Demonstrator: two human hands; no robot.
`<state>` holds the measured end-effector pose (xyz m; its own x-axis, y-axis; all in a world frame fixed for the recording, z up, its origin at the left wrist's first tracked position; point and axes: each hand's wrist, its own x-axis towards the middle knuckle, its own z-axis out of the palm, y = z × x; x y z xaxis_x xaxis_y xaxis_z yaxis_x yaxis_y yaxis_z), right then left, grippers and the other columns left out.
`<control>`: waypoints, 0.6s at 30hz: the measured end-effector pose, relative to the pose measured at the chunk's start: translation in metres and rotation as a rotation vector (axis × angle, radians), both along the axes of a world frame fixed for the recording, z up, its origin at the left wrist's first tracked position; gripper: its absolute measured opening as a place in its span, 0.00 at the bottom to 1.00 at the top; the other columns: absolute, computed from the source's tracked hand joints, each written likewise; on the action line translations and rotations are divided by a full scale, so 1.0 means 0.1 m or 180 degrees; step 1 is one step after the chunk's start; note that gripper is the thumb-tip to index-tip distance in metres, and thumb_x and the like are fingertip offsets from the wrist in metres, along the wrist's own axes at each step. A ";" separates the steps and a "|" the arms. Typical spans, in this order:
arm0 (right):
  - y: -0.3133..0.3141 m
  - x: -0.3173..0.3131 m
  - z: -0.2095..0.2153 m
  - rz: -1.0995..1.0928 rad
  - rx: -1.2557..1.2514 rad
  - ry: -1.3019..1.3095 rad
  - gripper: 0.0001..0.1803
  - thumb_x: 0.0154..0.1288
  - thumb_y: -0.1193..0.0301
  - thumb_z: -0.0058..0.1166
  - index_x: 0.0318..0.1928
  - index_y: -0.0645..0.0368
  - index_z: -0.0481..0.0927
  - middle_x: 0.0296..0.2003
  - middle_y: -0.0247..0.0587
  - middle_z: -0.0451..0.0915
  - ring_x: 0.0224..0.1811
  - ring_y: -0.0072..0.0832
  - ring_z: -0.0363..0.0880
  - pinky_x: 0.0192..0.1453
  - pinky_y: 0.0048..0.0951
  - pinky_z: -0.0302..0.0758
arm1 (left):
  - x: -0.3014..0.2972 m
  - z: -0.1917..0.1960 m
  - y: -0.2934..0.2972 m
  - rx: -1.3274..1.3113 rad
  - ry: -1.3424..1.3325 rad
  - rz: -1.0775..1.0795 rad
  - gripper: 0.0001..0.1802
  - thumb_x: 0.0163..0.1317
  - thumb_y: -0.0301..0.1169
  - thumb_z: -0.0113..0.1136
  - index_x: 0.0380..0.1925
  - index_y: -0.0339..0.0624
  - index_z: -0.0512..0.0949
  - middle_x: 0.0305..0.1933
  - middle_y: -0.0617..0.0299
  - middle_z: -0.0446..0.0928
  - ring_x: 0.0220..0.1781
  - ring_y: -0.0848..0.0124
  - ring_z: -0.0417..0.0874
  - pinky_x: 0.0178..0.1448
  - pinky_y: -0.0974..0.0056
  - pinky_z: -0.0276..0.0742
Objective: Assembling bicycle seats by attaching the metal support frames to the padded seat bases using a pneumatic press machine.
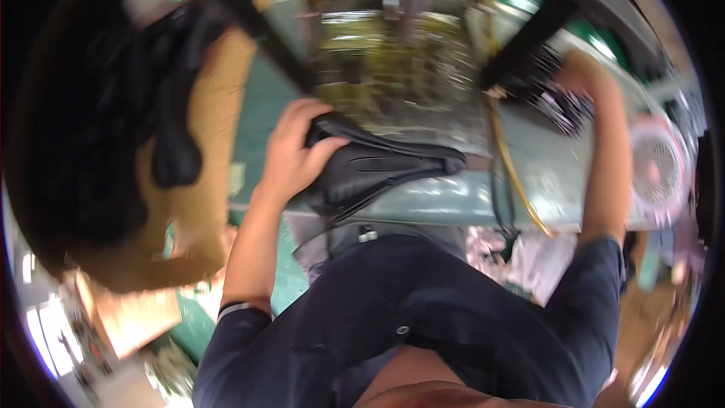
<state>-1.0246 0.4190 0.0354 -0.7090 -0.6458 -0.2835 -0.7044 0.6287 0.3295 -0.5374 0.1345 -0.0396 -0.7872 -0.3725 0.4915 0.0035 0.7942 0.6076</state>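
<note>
A black bicycle saddle (377, 166) lies at the near edge of the table, its narrow nose pointing right. My left hand (291, 149) grips its wide rear end, thumb on top and fingers around the far side. Far to the right, my right hand (585, 75) is at a heap of thin black and shiny pieces (555, 94). Motion smears that hand, and its fingers cannot be made out. The kind of the pieces is also too blurred to tell.
A metal fixture with yellowish blurred parts (400, 68) stands beyond the saddle, under a dark frame (264, 30). A yellow hose (510, 159) hangs over the table edge. At left is a cardboard box (219, 106) with black saddles (177, 143); at right, a round white-pink fan (655, 166).
</note>
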 end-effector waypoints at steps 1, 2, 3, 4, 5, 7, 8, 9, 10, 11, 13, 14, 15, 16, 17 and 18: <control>-0.06 -0.05 -0.04 0.0114 0.0233 0.0069 0.16 0.60 0.64 0.64 0.36 0.66 0.92 0.39 0.64 0.90 0.41 0.57 0.91 0.49 0.54 0.87 | -0.06 -0.03 0.11 -0.0035 0.0148 0.0002 0.27 0.60 0.32 0.82 0.56 0.36 0.82 0.58 0.44 0.82 0.59 0.44 0.84 0.66 0.50 0.80; -0.13 -0.07 -0.06 -0.0295 0.0009 0.0044 0.16 0.61 0.65 0.62 0.38 0.65 0.93 0.41 0.63 0.90 0.43 0.57 0.91 0.51 0.53 0.87 | -0.14 -0.07 0.21 -0.0030 0.0245 0.0010 0.26 0.61 0.31 0.81 0.57 0.35 0.82 0.58 0.44 0.82 0.60 0.44 0.84 0.67 0.51 0.80; -0.25 0.19 0.08 -0.0198 -0.0667 0.0228 0.17 0.61 0.66 0.61 0.44 0.65 0.92 0.44 0.64 0.90 0.48 0.59 0.91 0.55 0.51 0.86 | -0.16 -0.12 0.28 -0.0041 0.0324 0.0133 0.26 0.62 0.30 0.79 0.57 0.35 0.81 0.58 0.43 0.81 0.60 0.44 0.83 0.67 0.51 0.79; -0.17 0.28 0.14 -0.0207 -0.0937 0.0232 0.18 0.63 0.68 0.58 0.46 0.66 0.91 0.45 0.65 0.89 0.51 0.59 0.90 0.56 0.53 0.85 | -0.21 -0.17 0.32 0.0058 0.0322 0.0185 0.26 0.62 0.29 0.79 0.58 0.35 0.81 0.59 0.43 0.81 0.60 0.45 0.83 0.68 0.51 0.79; -0.10 0.32 0.17 -0.0170 -0.1222 0.0229 0.18 0.64 0.70 0.54 0.49 0.67 0.89 0.47 0.65 0.89 0.53 0.59 0.89 0.57 0.54 0.83 | -0.22 -0.23 0.30 0.0143 0.0306 0.0276 0.26 0.63 0.28 0.78 0.59 0.34 0.80 0.59 0.43 0.81 0.61 0.46 0.83 0.69 0.52 0.78; 0.32 0.52 0.31 -0.0357 -0.1740 0.0522 0.18 0.63 0.69 0.57 0.48 0.66 0.89 0.46 0.66 0.89 0.53 0.59 0.89 0.57 0.52 0.84 | -0.20 -0.34 0.28 0.0437 0.0333 0.0300 0.27 0.63 0.27 0.78 0.60 0.33 0.80 0.62 0.45 0.82 0.64 0.49 0.83 0.72 0.53 0.76; 0.52 0.69 0.35 -0.0419 -0.2335 0.0740 0.18 0.62 0.67 0.60 0.48 0.65 0.90 0.46 0.66 0.89 0.53 0.59 0.89 0.58 0.51 0.85 | -0.18 -0.34 0.28 0.0393 0.0382 0.0299 0.27 0.63 0.27 0.78 0.60 0.32 0.80 0.62 0.46 0.82 0.65 0.49 0.83 0.73 0.53 0.76; 0.83 0.92 0.43 -0.0464 -0.2692 0.0729 0.19 0.64 0.65 0.62 0.50 0.65 0.87 0.45 0.66 0.89 0.52 0.60 0.88 0.58 0.49 0.83 | -0.18 -0.31 0.27 0.0368 0.0436 0.0256 0.27 0.62 0.27 0.78 0.60 0.32 0.80 0.63 0.46 0.82 0.66 0.50 0.82 0.73 0.53 0.76; 1.01 1.20 0.45 -0.0757 -0.2830 0.0559 0.20 0.65 0.61 0.65 0.49 0.66 0.86 0.40 0.64 0.88 0.47 0.59 0.88 0.54 0.48 0.83 | -0.14 -0.30 0.27 0.0395 0.0414 0.0294 0.27 0.62 0.27 0.78 0.60 0.32 0.80 0.63 0.46 0.82 0.66 0.50 0.82 0.73 0.53 0.76; 1.17 1.45 0.39 -0.1074 -0.2764 0.0367 0.25 0.64 0.60 0.70 0.53 0.66 0.85 0.37 0.60 0.87 0.42 0.53 0.88 0.51 0.46 0.82 | -0.17 -0.29 0.27 0.0447 0.0448 0.0203 0.27 0.61 0.26 0.78 0.60 0.32 0.80 0.64 0.46 0.82 0.66 0.50 0.82 0.74 0.53 0.75; 1.27 1.62 0.04 -0.1075 -0.2972 0.0087 0.23 0.66 0.68 0.72 0.57 0.67 0.85 0.36 0.45 0.87 0.37 0.35 0.87 0.46 0.38 0.83 | -0.19 -0.28 0.29 0.0461 0.0379 0.0252 0.27 0.61 0.24 0.77 0.60 0.32 0.80 0.64 0.47 0.82 0.67 0.51 0.82 0.74 0.54 0.75; 1.26 1.72 -0.13 -0.1279 -0.3898 -0.0691 0.23 0.66 0.73 0.71 0.60 0.67 0.84 0.36 0.37 0.84 0.36 0.26 0.83 0.44 0.32 0.81 | -0.20 -0.28 0.27 0.0469 0.0467 0.0074 0.26 0.61 0.23 0.74 0.60 0.32 0.80 0.64 0.47 0.82 0.66 0.52 0.83 0.74 0.54 0.75; 1.24 1.84 -0.27 -0.1520 -0.4788 -0.1521 0.23 0.67 0.79 0.70 0.62 0.67 0.83 0.36 0.29 0.81 0.36 0.16 0.80 0.42 0.25 0.79 | -0.21 -0.30 0.26 0.0474 0.0541 -0.0096 0.25 0.62 0.22 0.72 0.60 0.33 0.81 0.63 0.48 0.83 0.66 0.52 0.83 0.74 0.55 0.76; 1.19 2.06 -0.30 -0.1353 -0.4765 -0.1632 0.25 0.67 0.82 0.69 0.64 0.66 0.83 0.36 0.25 0.77 0.35 0.12 0.74 0.40 0.20 0.74 | -0.20 -0.35 0.23 0.0587 0.0488 -0.0178 0.24 0.64 0.20 0.68 0.62 0.32 0.80 0.65 0.49 0.82 0.67 0.56 0.82 0.75 0.57 0.73; 1.08 2.25 -0.31 -0.1178 -0.4766 -0.1757 0.26 0.66 0.86 0.68 0.65 0.66 0.83 0.36 0.21 0.74 0.34 0.08 0.69 0.39 0.16 0.70 | -0.20 -0.38 0.21 0.0683 0.0436 -0.0250 0.24 0.66 0.18 0.63 0.63 0.32 0.79 0.66 0.51 0.82 0.68 0.59 0.81 0.77 0.58 0.71; 0.99 2.42 -0.44 -0.0703 -0.4926 -0.1755 0.32 0.62 0.87 0.70 0.68 0.66 0.82 0.35 0.21 0.71 0.32 0.10 0.62 0.36 0.15 0.64 | -0.20 -0.39 0.22 0.0729 0.0456 -0.0230 0.24 0.66 0.18 0.62 0.64 0.32 0.79 0.66 0.52 0.82 0.67 0.61 0.81 0.75 0.60 0.72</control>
<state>-0.7828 0.5177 -0.0087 -0.8581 -0.4441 0.2579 -0.3752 0.1991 -0.9053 -0.5577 0.1570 -0.0790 -0.7443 -0.4320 0.5093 0.1542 0.6309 0.7604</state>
